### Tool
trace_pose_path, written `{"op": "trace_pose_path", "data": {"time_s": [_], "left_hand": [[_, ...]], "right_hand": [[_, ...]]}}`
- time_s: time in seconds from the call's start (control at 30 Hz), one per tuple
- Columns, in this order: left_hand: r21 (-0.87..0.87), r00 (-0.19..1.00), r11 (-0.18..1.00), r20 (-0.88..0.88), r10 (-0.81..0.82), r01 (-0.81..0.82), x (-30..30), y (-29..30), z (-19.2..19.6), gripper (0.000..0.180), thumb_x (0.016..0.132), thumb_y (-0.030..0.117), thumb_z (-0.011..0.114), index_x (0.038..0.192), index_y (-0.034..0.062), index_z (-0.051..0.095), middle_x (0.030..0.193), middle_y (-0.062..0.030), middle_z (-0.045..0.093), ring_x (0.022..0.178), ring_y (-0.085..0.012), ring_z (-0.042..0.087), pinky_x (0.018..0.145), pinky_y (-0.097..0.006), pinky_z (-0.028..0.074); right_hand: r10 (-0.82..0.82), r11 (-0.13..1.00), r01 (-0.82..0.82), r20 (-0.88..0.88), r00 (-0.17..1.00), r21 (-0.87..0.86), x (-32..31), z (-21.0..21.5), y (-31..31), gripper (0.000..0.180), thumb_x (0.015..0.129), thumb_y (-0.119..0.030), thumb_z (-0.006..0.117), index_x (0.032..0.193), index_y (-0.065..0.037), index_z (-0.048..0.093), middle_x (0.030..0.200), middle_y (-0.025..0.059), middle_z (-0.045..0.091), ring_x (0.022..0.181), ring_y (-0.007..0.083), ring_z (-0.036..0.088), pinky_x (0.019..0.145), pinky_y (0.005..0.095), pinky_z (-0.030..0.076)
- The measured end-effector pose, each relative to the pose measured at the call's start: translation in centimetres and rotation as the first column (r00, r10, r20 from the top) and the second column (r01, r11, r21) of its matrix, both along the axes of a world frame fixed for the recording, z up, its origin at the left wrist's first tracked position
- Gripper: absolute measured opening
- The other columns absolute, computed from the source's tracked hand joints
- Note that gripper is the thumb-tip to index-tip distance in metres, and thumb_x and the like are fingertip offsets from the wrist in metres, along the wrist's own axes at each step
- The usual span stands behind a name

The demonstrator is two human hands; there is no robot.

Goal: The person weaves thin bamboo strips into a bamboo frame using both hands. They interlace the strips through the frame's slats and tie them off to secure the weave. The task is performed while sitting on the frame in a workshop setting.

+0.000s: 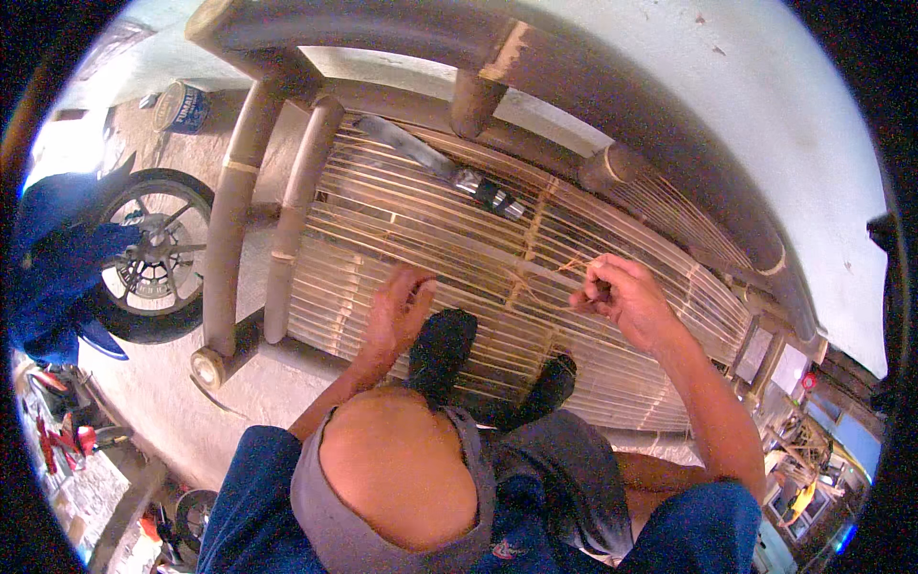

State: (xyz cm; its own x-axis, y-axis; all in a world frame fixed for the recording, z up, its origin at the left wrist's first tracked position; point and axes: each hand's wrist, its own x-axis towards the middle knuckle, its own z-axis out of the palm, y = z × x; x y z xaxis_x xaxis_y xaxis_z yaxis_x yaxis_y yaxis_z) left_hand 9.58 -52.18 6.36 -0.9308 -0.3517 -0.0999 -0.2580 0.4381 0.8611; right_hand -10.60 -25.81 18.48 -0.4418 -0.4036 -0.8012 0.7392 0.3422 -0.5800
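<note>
A bamboo bench seat of thin pale slats (373,230) stretches out in front of me, with cross bands of binding over the slats. My left hand (394,314) rests low over the slats, its fingers curled and the thumb close to the index finger; what lies in them is hidden. Raised over the right part of the seat, my right hand (620,295) is closed in a pinch. Thin tan strands (571,263) run from its fingertips toward a binding (517,287) on the slats. Beyond the hands lies a large knife (411,145) with a grey blade and a black-and-silver handle.
Thick bamboo poles (234,220) frame the seat at the left, with a heavy backrest rail (593,72) along the far side. My feet in dark socks (443,356) stand on the slats. A motorcycle wheel (153,253) and a tin (182,107) are at the left.
</note>
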Motion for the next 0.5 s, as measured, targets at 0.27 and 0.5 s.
{"op": "trace_pose_path", "data": {"time_s": [0.27, 0.5], "left_hand": [[0.032, 0.992, 0.992, -0.051, -0.119, 0.121, -2.8, 0.8, 0.3, 0.020, 0.092, 0.014, 0.063, 0.108, 0.0033, 0.064, 0.096, -0.0150, 0.062, 0.084, -0.0284, 0.065, 0.067, -0.035, 0.055], [0.024, 0.872, 0.887, -0.195, -0.449, 0.462, -9.5, 4.7, 3.2, 0.034, 0.093, 0.030, 0.063, 0.119, 0.0075, 0.063, 0.121, -0.0191, 0.061, 0.107, -0.0387, 0.061, 0.092, -0.045, 0.050]], "right_hand": [[0.110, 0.987, -0.095, -0.115, 0.987, 0.127, -2.1, 11.8, -0.4, 0.022, 0.097, -0.023, 0.059, 0.086, -0.004, 0.059, 0.054, -0.0079, 0.035, 0.043, 0.0025, 0.032, 0.039, 0.0211, 0.027], [-0.060, 0.998, 0.033, -0.555, 0.829, -0.059, -2.6, 20.8, 3.2, 0.027, 0.098, -0.026, 0.057, 0.086, -0.001, 0.060, 0.052, -0.0088, 0.035, 0.040, 0.0015, 0.028, 0.037, 0.0201, 0.023]]}}
